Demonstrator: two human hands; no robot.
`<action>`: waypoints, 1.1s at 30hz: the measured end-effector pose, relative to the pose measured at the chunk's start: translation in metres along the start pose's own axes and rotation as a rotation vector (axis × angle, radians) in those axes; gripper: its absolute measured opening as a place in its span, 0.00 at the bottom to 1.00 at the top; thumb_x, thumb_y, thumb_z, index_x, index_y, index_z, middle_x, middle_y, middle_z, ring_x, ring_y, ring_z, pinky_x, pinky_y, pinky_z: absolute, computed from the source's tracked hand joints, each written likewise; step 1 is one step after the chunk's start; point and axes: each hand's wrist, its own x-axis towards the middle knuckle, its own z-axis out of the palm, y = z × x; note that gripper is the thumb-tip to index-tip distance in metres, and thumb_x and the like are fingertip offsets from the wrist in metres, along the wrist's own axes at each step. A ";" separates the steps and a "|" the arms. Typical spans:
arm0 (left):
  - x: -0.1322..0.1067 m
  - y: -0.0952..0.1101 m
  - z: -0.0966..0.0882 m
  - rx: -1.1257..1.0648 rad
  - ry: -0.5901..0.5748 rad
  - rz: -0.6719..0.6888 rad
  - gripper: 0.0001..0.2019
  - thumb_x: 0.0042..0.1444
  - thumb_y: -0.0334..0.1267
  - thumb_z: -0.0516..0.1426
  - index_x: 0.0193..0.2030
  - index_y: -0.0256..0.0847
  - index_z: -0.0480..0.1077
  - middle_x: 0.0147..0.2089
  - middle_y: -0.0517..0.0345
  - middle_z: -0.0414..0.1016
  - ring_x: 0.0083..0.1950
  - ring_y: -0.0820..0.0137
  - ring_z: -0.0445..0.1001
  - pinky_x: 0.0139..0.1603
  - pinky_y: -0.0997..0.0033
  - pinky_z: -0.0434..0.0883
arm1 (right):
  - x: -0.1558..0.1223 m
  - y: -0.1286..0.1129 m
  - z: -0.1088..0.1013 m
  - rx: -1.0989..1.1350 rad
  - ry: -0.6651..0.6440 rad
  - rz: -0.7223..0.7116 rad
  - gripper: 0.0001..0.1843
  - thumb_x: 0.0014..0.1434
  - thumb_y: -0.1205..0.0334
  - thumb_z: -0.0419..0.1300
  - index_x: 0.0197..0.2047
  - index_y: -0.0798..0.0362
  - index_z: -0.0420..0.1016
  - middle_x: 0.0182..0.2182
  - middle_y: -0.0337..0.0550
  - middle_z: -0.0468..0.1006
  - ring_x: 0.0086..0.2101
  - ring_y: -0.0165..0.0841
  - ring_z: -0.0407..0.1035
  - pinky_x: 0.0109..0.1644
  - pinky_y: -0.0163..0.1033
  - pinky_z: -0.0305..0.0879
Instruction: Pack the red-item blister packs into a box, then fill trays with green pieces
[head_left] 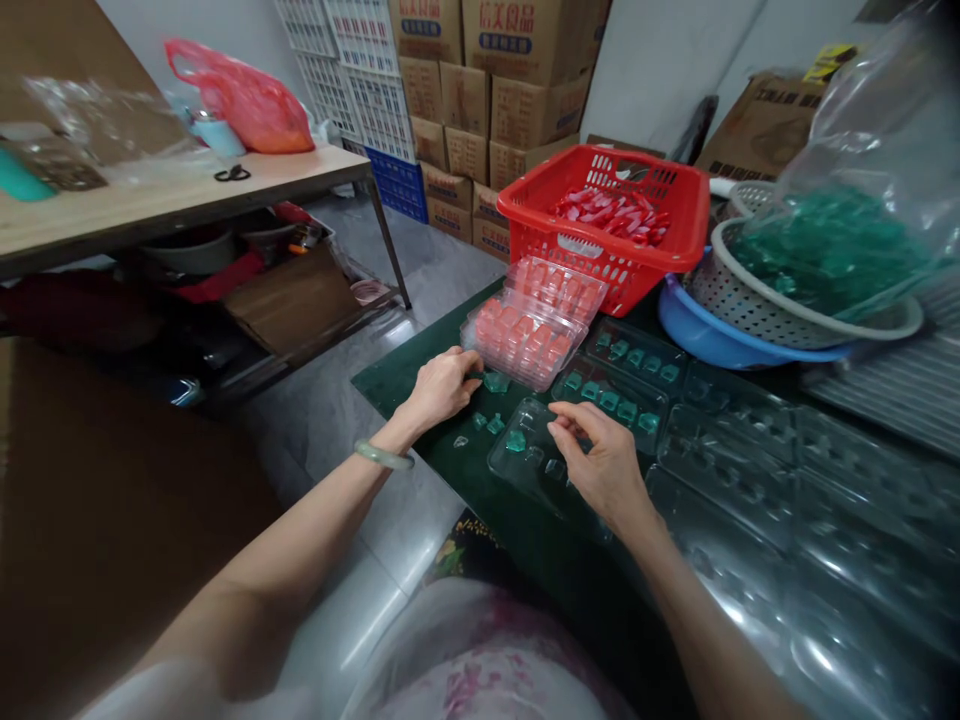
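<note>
My left hand (444, 387), fingers curled down, is at the table's left edge beside a small translucent green plastic piece (496, 382); what its fingertips hold, if anything, is hidden. Over a clear plastic blister tray (506, 462), my right hand (600, 455) has its thumb and forefinger pinched together; I cannot make out anything between them. A green piece (515, 441) sits in one of that tray's hollows. More loose green pieces (496, 424) lie between my hands, near a small clear bit (460, 441). Behind, another clear tray (577, 402) carries a row of several green pieces.
Stacked clear packs with pink pieces (517, 340) stand before a red basket (604, 270) of red-pink pieces. At right, a bag of green pieces (840, 250) rests in a grey colander (720, 280) over a blue basin (697, 330). Several clear trays (727, 470) cover the table's right.
</note>
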 end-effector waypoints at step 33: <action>-0.104 0.088 -0.003 -1.086 -0.345 -0.338 0.11 0.53 0.43 0.57 0.29 0.36 0.72 0.20 0.62 0.64 0.20 0.79 0.57 0.19 0.78 0.51 | -0.048 -0.026 -0.023 0.089 0.078 0.126 0.04 0.55 0.65 0.60 0.36 0.50 0.73 0.32 0.39 0.72 0.31 0.30 0.66 0.36 0.36 0.64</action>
